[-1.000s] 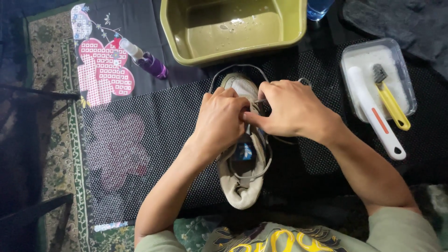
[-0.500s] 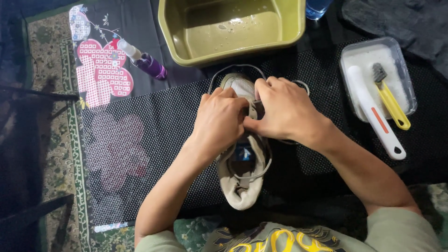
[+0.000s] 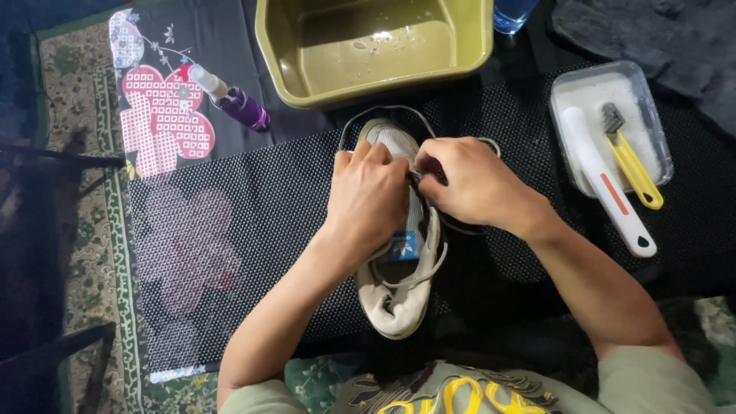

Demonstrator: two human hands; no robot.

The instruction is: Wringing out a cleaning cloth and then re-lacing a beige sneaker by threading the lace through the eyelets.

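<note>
Two hands, left hand [image 3: 366, 201] and right hand [image 3: 469, 184], grip closed on shoe [image 3: 399, 295] laces, black dotted mat [image 3: 253, 207], patterned rug [image 3: 77, 230]

Both hands [image 3: 418, 188] cover the middle of the shoe [image 3: 399, 261], hiding its lacing. The green basin [image 3: 284, 69] and blue bottle [image 3: 510, 11] are cut off at the top edge.

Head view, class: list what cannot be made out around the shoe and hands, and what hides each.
- Shoe: its laced middle is hidden by the left hand and right hand.
- Right hand's fingers: the grip on the lace is curled out of sight.
- Blue bottle: cut off by the top edge.
- Green basin: far rim cut off by the top edge.
</note>
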